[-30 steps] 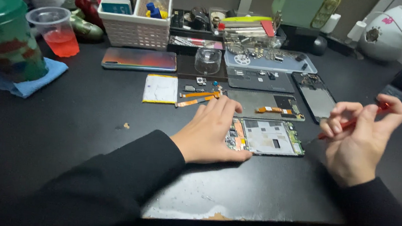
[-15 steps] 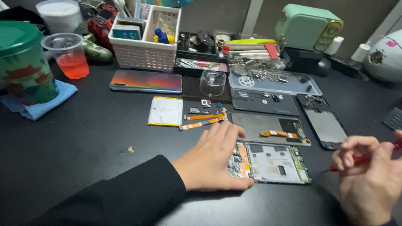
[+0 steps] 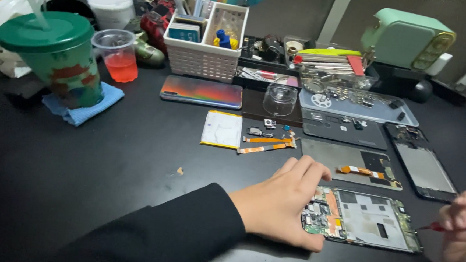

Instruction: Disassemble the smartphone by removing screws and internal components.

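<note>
My left hand [image 3: 285, 201] lies flat on the black desk, fingers resting on the left end of an opened phone body [image 3: 368, 217] with its green circuit board exposed. My right hand [image 3: 463, 237] is at the right edge of the view, partly cut off, pinching a thin red-handled tool [image 3: 431, 227] whose tip points at the phone's right end. Just beyond the phone lie a grey metal plate with an orange flex cable [image 3: 357, 164] and a detached black screen [image 3: 422, 167].
Orange flex cables [image 3: 267, 144] and a white battery [image 3: 221, 129] lie mid-desk. Behind them are a colourful phone back [image 3: 201, 91], a clear dome [image 3: 279, 100], a parts tray [image 3: 358, 103] and a white basket [image 3: 206, 37]. At left are a green lidded cup [image 3: 57, 55] and a red drink [image 3: 119, 56].
The view has shifted left and closer, pushing my right hand toward the frame's right edge. My left hand stays on the phone's left end.
</note>
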